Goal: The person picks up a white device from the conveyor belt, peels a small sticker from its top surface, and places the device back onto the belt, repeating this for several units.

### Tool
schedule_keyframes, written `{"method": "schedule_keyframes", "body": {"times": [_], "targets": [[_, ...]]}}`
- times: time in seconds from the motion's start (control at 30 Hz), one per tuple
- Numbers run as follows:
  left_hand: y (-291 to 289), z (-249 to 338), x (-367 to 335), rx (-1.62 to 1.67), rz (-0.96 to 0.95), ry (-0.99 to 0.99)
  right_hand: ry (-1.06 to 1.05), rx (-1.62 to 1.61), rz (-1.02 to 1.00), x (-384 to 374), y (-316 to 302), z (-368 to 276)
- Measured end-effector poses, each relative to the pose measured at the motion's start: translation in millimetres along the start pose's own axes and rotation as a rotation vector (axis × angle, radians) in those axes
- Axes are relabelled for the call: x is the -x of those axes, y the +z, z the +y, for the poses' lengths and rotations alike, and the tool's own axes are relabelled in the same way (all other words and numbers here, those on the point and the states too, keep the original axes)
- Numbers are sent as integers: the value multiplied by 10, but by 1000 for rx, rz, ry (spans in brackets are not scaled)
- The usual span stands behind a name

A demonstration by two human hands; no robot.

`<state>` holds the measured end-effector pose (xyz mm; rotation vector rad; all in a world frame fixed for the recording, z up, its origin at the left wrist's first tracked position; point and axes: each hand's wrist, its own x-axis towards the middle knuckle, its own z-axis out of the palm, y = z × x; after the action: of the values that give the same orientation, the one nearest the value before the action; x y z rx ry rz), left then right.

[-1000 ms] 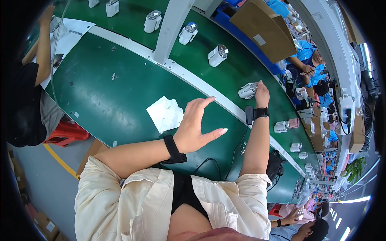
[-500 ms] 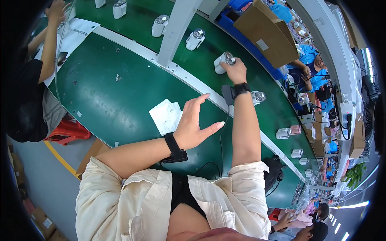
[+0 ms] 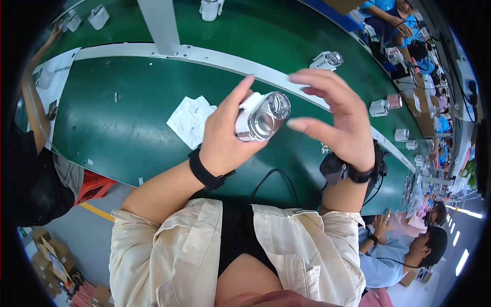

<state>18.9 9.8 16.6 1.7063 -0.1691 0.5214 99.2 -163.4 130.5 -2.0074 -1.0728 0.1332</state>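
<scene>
My left hand point(image 3: 222, 134) now clasps the white device point(image 3: 263, 117) near the far edge of the table point(image 3: 133, 138). That frees my right hand point(image 3: 343, 117), open and empty.

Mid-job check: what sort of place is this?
Probably a factory assembly line: white units much like the white device in the left hand sit spaced along a long green work surface, people in blue are beyond it, and cardboard boxes lie on the floor.

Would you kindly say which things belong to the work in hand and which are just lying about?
In use: white silver-topped device, held by the left hand; probably matching white devices.

Lying about, seemingly: white sheet; black cable; cardboard boxes.
</scene>
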Motion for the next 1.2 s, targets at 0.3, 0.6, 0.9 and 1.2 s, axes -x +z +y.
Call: {"method": "schedule_keyframes", "body": {"times": [0.3,0.6,0.9,1.2], "targets": [[15,-98,21,-428,133,371,211,-80,311,338,445,-28],[-20,-114,31,-448,89,327,397,-536,294,313,460,95],[-36,-107,37,-425,67,315,339,-518,255,297,448,125],[-20,-173,25,-432,79,345,55,0,285,308,449,69]]}}
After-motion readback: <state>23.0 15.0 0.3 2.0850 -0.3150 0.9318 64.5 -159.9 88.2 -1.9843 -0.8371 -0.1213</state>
